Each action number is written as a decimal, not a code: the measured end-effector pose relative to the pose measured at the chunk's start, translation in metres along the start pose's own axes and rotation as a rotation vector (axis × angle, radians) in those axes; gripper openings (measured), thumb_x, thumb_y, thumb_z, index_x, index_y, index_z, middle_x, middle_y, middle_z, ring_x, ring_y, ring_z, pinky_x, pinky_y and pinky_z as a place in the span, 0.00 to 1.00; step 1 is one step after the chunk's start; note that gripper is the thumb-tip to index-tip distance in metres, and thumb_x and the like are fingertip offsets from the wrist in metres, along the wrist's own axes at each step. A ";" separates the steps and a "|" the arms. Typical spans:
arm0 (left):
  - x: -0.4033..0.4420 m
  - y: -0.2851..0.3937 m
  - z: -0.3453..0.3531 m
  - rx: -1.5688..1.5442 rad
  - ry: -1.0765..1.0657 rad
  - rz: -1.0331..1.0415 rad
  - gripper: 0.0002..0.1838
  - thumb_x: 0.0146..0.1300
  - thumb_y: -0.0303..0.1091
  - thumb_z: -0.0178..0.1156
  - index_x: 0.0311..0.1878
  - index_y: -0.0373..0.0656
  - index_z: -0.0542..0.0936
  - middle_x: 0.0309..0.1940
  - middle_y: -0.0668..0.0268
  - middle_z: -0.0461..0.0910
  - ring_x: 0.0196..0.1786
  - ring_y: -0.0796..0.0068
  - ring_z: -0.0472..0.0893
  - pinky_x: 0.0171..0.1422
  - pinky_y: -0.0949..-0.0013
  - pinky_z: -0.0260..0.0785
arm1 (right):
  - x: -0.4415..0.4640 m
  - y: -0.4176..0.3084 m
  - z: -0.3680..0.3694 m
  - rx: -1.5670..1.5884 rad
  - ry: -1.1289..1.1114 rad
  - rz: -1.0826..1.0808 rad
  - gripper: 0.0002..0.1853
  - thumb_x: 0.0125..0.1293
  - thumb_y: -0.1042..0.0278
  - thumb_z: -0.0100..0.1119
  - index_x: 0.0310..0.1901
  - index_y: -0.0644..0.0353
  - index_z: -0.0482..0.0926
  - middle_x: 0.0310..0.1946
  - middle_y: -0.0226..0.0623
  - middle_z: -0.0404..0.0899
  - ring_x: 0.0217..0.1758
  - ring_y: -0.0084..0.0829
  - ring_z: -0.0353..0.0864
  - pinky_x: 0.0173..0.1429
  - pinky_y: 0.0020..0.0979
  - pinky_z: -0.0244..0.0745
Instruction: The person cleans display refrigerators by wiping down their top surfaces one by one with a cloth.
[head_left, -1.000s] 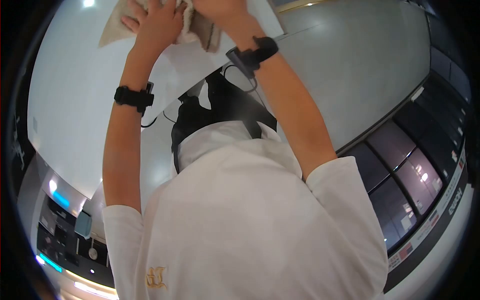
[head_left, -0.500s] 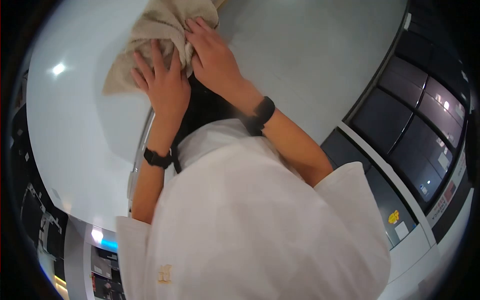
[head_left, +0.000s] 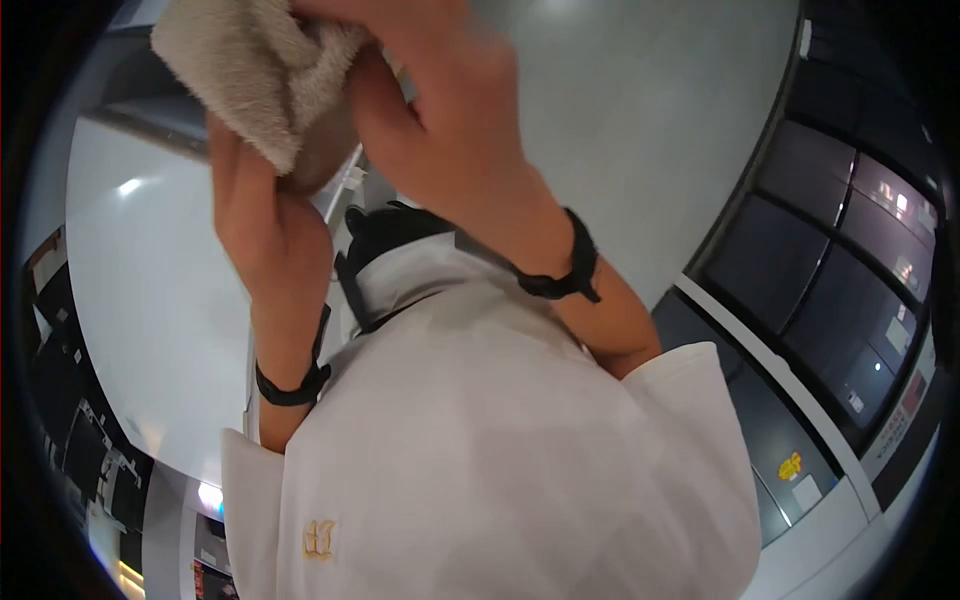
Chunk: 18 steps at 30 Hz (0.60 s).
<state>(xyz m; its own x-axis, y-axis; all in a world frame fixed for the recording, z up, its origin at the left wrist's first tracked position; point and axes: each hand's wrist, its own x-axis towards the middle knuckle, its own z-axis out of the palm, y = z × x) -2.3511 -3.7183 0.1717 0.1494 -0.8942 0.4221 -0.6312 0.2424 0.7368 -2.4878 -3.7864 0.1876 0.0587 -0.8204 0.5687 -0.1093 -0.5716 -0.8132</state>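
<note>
Cloth's move: we see that the beige cloth (head_left: 235, 65), spread under both palms half a second ago, has been gathered up and now looms larger, nearer the camera.
Left hand: our left hand (head_left: 272, 225) grips the cloth's lower corner from below, fingers running up behind it; we cannot see the fingertips.
Right hand: our right hand (head_left: 445, 105) is closed on the cloth's right side, thumb below and fingers over the top, partly cut off by the frame.
Cloth's place: we hold it bunched between our two hands at the upper left, in front of the far end of the white tabletop (head_left: 160, 300).
Wrists: we wear a black band on each, the left one (head_left: 292, 390) and the right one (head_left: 580, 262).
Shirt: our white shirt (head_left: 500, 450) bears a gold emblem (head_left: 319, 540).
</note>
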 end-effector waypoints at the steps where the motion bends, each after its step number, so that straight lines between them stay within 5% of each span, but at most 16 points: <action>1: 0.011 0.001 0.014 0.004 0.040 0.029 0.31 0.59 0.08 0.44 0.65 0.33 0.81 0.71 0.42 0.74 0.74 0.45 0.76 0.75 0.56 0.70 | 0.010 0.008 -0.014 0.007 -0.006 -0.052 0.17 0.61 0.83 0.58 0.52 0.64 0.83 0.54 0.50 0.84 0.55 0.51 0.85 0.58 0.44 0.81; 5: 0.070 0.002 0.056 0.208 0.143 0.195 0.31 0.56 0.12 0.49 0.64 0.34 0.82 0.71 0.44 0.76 0.72 0.45 0.78 0.70 0.59 0.75 | 0.085 0.067 -0.051 -0.002 -0.004 -0.354 0.17 0.66 0.83 0.57 0.56 0.68 0.80 0.53 0.58 0.82 0.52 0.58 0.85 0.54 0.43 0.82; 6: 0.083 0.000 0.059 0.212 0.106 0.116 0.27 0.57 0.18 0.54 0.61 0.35 0.84 0.69 0.46 0.77 0.72 0.43 0.77 0.71 0.56 0.73 | 0.091 0.077 -0.053 0.002 -0.024 -0.360 0.16 0.65 0.84 0.56 0.55 0.68 0.80 0.51 0.57 0.83 0.50 0.58 0.85 0.52 0.43 0.82; 12: 0.133 0.004 0.071 0.381 0.141 -0.022 0.26 0.55 0.15 0.55 0.58 0.37 0.86 0.67 0.48 0.80 0.69 0.46 0.80 0.69 0.56 0.75 | 0.167 0.128 -0.048 0.110 -0.140 -0.480 0.16 0.62 0.90 0.53 0.50 0.69 0.81 0.45 0.52 0.85 0.45 0.53 0.86 0.49 0.38 0.81; 16: 0.174 -0.003 0.104 0.598 0.228 -0.001 0.25 0.55 0.13 0.55 0.55 0.38 0.87 0.65 0.49 0.81 0.66 0.48 0.81 0.68 0.56 0.76 | 0.224 0.175 -0.033 0.162 -0.202 -0.604 0.17 0.60 0.92 0.53 0.49 0.69 0.82 0.44 0.51 0.85 0.45 0.51 0.87 0.49 0.35 0.81; 18: 0.194 -0.030 0.134 0.769 0.238 -0.015 0.25 0.54 0.12 0.55 0.54 0.39 0.88 0.64 0.50 0.82 0.65 0.49 0.82 0.68 0.57 0.77 | 0.225 0.211 -0.025 0.009 -0.363 -0.479 0.17 0.62 0.87 0.55 0.52 0.68 0.82 0.50 0.53 0.84 0.52 0.52 0.86 0.55 0.39 0.81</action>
<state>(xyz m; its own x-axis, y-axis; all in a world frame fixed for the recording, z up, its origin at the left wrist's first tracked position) -2.4048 -3.9493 0.1607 0.2656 -0.7702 0.5798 -0.9622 -0.1739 0.2098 -2.5225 -4.0912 0.1466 0.4342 -0.4235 0.7950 0.0214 -0.8775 -0.4791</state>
